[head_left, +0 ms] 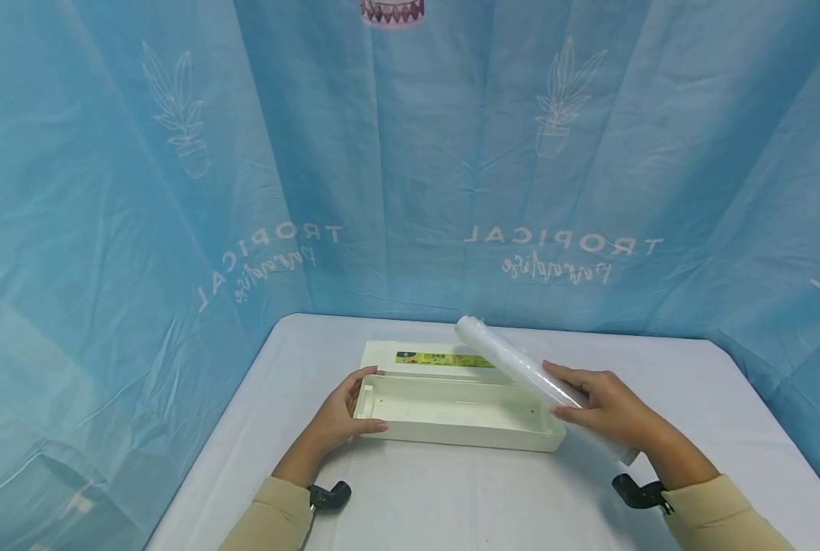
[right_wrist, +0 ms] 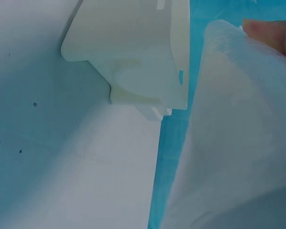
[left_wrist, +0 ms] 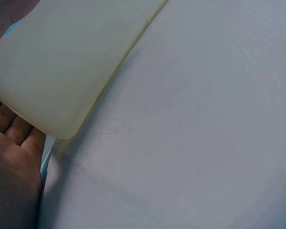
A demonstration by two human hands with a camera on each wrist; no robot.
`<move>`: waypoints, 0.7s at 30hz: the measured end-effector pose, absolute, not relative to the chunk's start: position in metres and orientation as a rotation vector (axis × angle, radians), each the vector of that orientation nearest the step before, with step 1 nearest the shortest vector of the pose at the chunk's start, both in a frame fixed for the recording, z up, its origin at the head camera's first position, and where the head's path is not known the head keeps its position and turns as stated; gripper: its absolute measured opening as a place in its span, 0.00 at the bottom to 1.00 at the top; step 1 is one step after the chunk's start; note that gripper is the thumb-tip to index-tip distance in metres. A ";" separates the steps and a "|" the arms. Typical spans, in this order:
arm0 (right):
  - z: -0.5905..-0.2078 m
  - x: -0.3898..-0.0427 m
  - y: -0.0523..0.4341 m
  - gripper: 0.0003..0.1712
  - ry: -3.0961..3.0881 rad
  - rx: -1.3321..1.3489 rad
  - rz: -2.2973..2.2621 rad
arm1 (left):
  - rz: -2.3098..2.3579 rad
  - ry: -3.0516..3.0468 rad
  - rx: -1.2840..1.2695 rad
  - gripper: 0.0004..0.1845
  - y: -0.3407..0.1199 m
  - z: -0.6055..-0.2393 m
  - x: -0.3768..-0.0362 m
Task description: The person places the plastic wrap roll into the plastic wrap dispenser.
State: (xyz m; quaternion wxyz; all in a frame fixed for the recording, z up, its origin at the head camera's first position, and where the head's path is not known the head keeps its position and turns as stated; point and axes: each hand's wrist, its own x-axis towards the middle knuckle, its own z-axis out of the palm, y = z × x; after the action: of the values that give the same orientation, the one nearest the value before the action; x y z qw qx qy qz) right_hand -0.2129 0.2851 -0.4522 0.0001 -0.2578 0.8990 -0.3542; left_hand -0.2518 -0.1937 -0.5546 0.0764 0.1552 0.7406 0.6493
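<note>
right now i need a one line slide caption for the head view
Left hand holds the end of an open cream dispenser box while the right hand grips a cling film roll above it.

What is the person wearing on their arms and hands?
Both arms have long, soft-looking sleeves in a pale beige colour, the left sleeve and the right sleeve. The left hand and right hand are bare: no gloves, and no rings that show. A small black gadget is strapped at each wrist, the left one and the right one.
</note>
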 end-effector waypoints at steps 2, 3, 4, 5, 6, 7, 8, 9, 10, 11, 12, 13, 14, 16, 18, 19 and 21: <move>-0.453 -0.213 0.284 0.41 2.824 -0.815 -1.107 | 1.949 2.218 0.465 0.60 -0.194 -0.555 -0.252; -0.453 -0.213 0.284 0.41 2.822 -0.819 -1.109 | 1.951 2.216 0.463 0.59 -0.194 -0.555 -0.252; -0.453 -0.214 0.283 0.41 2.820 -0.825 -1.111 | 1.951 2.217 0.463 0.59 -0.194 -0.555 -0.252; -0.454 -0.214 0.282 0.41 2.817 -0.832 -1.114 | 1.956 2.214 0.463 0.59 -0.194 -0.556 -0.253; -0.454 -0.214 0.282 0.41 2.815 -0.840 -1.116 | 1.959 2.212 0.464 0.59 -0.194 -0.556 -0.253; -0.454 -0.214 0.281 0.41 2.811 -0.845 -1.118 | 1.957 2.214 0.465 0.59 -0.194 -0.556 -0.253; -0.454 -0.214 0.281 0.41 2.809 -0.850 -1.117 | 1.955 2.216 0.467 0.59 -0.194 -0.556 -0.253; -0.454 -0.214 0.280 0.41 2.807 -0.855 -1.116 | 1.956 2.214 0.468 0.59 -0.194 -0.556 -0.253; -0.454 -0.214 0.280 0.41 2.806 -0.859 -1.111 | 1.957 2.214 0.469 0.59 -0.195 -0.556 -0.253; -0.454 -0.214 0.279 0.41 2.806 -0.861 -1.108 | 1.959 2.213 0.468 0.59 -0.195 -0.556 -0.253; -0.454 -0.214 0.279 0.42 2.805 -0.863 -1.105 | 1.957 2.215 0.466 0.59 -0.195 -0.556 -0.253; -0.454 -0.214 0.278 0.42 2.804 -0.865 -1.100 | 1.957 2.215 0.463 0.59 -0.195 -0.557 -0.253; -0.454 -0.214 0.277 0.42 2.805 -0.867 -1.094 | 1.958 2.215 0.462 0.59 -0.195 -0.557 -0.253; -0.454 -0.214 0.276 0.42 2.798 -0.870 -1.092 | 1.959 2.217 0.458 0.59 -0.195 -0.557 -0.253; -0.455 -0.214 0.275 0.42 2.793 -0.879 -1.088 | 1.960 2.218 0.459 0.59 -0.194 -0.557 -0.253; -0.455 -0.214 0.274 0.42 2.789 -0.884 -1.086 | 1.959 2.220 0.461 0.59 -0.194 -0.557 -0.253; -0.455 -0.215 0.273 0.42 2.783 -0.899 -1.086 | 1.957 2.222 0.463 0.59 -0.194 -0.557 -0.253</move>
State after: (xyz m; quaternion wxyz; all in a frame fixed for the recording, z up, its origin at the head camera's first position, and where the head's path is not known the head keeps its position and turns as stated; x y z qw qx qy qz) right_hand -0.2146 0.2734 -0.4553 0.0111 -0.2881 0.8920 -0.3482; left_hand -0.2526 -0.1941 -0.5566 0.0721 0.1541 0.7394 0.6514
